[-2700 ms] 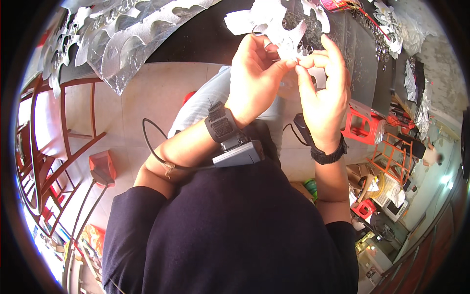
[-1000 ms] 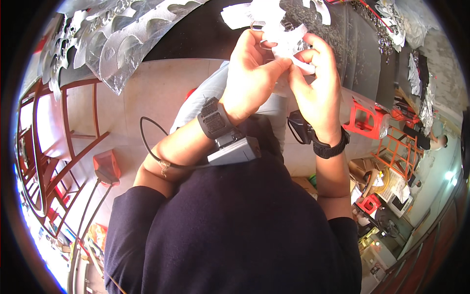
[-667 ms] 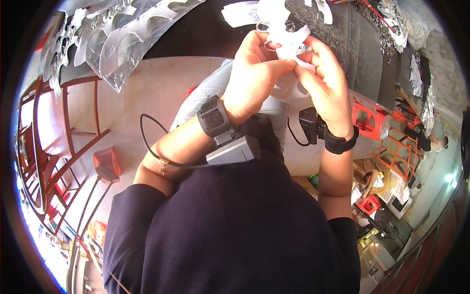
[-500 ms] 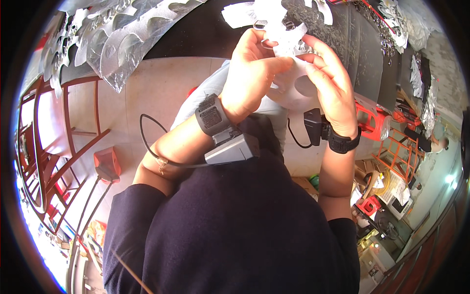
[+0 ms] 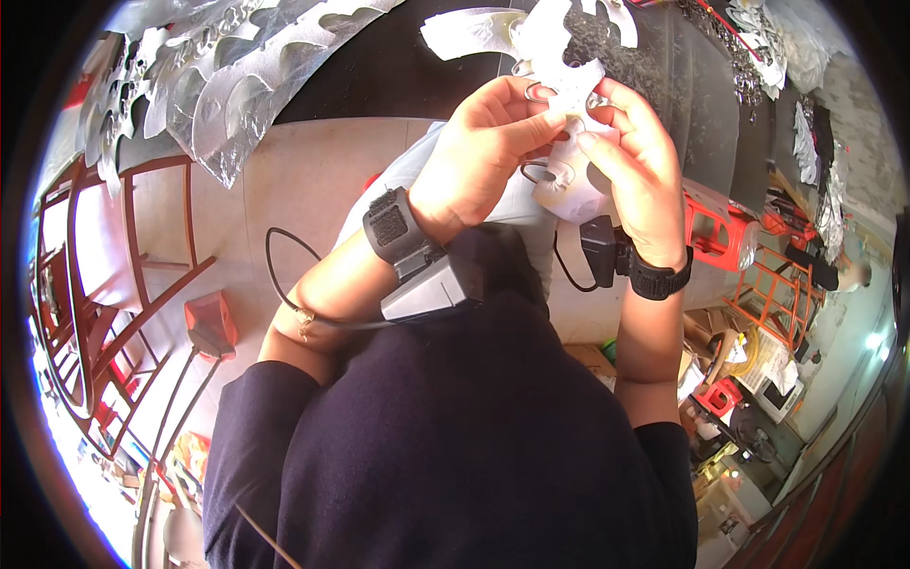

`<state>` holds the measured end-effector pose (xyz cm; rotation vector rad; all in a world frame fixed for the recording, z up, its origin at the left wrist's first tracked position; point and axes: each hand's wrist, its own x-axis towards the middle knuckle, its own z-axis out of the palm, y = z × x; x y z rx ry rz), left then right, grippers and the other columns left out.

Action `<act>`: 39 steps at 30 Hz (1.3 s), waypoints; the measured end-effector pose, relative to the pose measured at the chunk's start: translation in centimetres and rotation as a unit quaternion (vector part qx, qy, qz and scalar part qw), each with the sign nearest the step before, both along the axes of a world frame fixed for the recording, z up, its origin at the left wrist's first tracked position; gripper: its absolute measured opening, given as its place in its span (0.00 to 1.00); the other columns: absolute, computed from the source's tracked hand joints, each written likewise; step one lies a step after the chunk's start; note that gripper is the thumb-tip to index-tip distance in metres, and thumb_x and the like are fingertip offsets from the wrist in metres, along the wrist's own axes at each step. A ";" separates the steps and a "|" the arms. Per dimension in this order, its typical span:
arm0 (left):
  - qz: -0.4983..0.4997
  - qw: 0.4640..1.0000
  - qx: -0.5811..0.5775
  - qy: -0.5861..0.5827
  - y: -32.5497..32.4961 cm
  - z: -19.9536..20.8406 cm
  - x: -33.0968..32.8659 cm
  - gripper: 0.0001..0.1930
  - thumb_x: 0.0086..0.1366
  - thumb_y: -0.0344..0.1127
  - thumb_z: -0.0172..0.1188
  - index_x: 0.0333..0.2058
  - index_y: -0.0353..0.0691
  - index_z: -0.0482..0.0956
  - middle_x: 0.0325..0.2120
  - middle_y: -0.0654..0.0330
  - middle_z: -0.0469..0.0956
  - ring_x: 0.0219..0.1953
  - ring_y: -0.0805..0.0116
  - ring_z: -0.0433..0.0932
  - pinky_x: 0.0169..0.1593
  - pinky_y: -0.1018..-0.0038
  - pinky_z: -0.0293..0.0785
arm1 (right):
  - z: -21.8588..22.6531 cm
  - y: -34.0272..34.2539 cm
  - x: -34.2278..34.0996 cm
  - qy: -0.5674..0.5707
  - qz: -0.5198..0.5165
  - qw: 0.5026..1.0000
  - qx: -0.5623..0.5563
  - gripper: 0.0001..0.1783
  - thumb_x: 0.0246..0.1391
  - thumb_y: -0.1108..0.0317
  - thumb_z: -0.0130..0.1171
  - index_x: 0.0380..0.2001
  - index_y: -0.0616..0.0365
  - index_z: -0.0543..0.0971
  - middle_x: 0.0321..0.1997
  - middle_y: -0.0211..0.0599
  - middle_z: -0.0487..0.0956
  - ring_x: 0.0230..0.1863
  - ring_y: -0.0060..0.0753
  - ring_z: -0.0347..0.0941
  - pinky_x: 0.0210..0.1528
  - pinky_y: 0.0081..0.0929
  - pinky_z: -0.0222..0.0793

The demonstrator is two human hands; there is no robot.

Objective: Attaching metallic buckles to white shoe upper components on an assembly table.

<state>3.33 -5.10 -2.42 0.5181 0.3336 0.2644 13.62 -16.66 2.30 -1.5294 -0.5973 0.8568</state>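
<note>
Over the near edge of the dark table (image 5: 379, 76), both hands pinch a strip of thin white cut-out pieces (image 5: 573, 87) with curved edges. My left hand (image 5: 483, 152) grips it between thumb and fingers, beside a metal ring (image 5: 538, 92). Opposite, my right hand (image 5: 640, 161) has thumb and fingers closed on the same strip, fingertips close to the left thumb. A lower part of the strip (image 5: 573, 194) hangs toward my lap, with another ring (image 5: 536, 172) at its side. A curved white piece (image 5: 474, 33) lies farther out on the table. My fingers partly hide the join.
Translucent and white scalloped sheets (image 5: 251, 90) hang over the table's left edge. Metal chains (image 5: 744, 90) lie at the far right. A red plastic stool (image 5: 718, 232) stands right of my right wrist. Brown metal frames (image 5: 128, 266) and a red dustpan (image 5: 210, 324) are on the left.
The strip has turned between my fingers; its hanging lower part looks narrower and a ring now shows beside it. My hands have shifted slightly, still pinching the strip.
</note>
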 end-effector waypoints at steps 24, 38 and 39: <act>0.020 0.977 0.212 0.002 -0.3 0.7 0.8 0.10 0.55 0.23 0.60 0.35 0.36 0.70 0.31 0.66 0.72 0.35 0.80 0.70 0.41 0.82 0.67 | -0.6 0.7 -0.3 0.090 -0.118 0.979 0.141 0.20 0.53 0.79 0.50 0.50 0.66 0.63 0.45 0.38 0.72 0.46 0.25 0.69 0.49 0.23 0.66; -0.115 0.901 0.415 0.043 1.6 3.3 -0.5 0.11 0.55 0.22 0.56 0.38 0.33 0.68 0.30 0.64 0.71 0.34 0.79 0.70 0.38 0.81 0.69 | -1.5 -0.3 0.3 0.262 -0.178 0.927 0.200 0.15 0.51 0.78 0.54 0.43 0.58 0.68 0.42 0.37 0.74 0.43 0.28 0.71 0.46 0.27 0.67; -0.115 0.913 0.391 0.030 1.7 3.2 -0.3 0.11 0.55 0.24 0.58 0.37 0.33 0.69 0.30 0.62 0.72 0.34 0.79 0.70 0.36 0.80 0.69 | -1.5 -0.4 0.3 0.265 -0.172 0.929 0.194 0.14 0.51 0.79 0.55 0.42 0.57 0.68 0.41 0.36 0.75 0.43 0.27 0.71 0.47 0.26 0.67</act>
